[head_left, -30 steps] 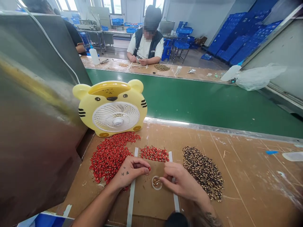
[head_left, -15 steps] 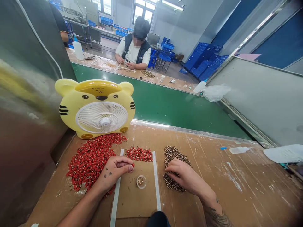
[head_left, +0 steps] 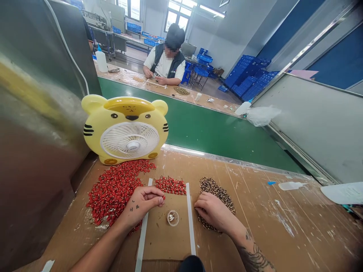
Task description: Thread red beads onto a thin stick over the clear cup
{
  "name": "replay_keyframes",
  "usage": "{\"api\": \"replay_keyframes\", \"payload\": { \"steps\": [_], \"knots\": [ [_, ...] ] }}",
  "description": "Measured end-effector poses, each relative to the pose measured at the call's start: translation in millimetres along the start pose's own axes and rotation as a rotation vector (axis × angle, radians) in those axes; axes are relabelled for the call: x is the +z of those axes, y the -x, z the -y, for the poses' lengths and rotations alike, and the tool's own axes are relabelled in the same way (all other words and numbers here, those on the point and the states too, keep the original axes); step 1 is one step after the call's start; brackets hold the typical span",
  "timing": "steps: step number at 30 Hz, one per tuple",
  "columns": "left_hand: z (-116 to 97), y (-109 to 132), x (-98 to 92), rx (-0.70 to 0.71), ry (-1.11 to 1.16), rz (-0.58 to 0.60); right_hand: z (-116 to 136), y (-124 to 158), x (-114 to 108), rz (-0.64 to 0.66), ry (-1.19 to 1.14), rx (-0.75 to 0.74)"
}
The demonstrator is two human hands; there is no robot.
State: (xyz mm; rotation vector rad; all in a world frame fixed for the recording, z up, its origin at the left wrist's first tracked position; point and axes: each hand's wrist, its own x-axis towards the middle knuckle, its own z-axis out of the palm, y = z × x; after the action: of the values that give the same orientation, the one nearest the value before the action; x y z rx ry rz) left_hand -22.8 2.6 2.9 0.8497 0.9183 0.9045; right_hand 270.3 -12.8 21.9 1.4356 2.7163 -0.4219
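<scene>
My left hand is closed in a pinch on a small red piece, only a tip of which shows at the fingertips. Beside that wrist spreads a large heap of small red pieces with thin pale stems. A smaller row of red pieces lies beyond, between two pale tape strips. My right hand rests at the left edge of a pile of dark-and-cream beads, its fingers drawn together; anything between them is hidden. A small clear round cup sits on the cardboard between both hands.
A yellow tiger-shaped fan stands behind the red heap. Beyond runs a green belt, with a co-worker seated on its far side. Squeeze bottles lie at the right. A metal cabinet borders the left.
My right hand has moved slightly toward the near left edge of the bead pile, its fingers closing together. The left hand keeps its pinch on the red piece. The whole view has shifted slightly.
</scene>
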Motion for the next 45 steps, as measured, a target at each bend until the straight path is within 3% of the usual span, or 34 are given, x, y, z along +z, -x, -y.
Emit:
{"api": "replay_keyframes", "payload": {
  "steps": [18,26,29,33,40,45],
  "knots": [
    [1,1,0.8,0.0,-0.042,-0.013,1,1,9,-0.051,-0.056,0.073],
    [-2,3,3.6,0.034,-0.047,-0.054,16,0,-4,-0.295,-0.461,0.097],
    [-1,3,4.8,0.051,-0.059,-0.07,33,-14,-7,-0.379,-0.689,0.088],
    [1,3,4.3,0.069,-0.054,-0.07,59,-40,-1,-0.513,-0.969,0.187],
    [1,3,5.5,0.161,-0.053,-0.085,84,-66,14,-0.679,-0.984,0.029],
    [2,5,7.9,0.209,-0.047,-0.055,88,-68,18,-0.696,-0.994,-0.014]
  ]
}}
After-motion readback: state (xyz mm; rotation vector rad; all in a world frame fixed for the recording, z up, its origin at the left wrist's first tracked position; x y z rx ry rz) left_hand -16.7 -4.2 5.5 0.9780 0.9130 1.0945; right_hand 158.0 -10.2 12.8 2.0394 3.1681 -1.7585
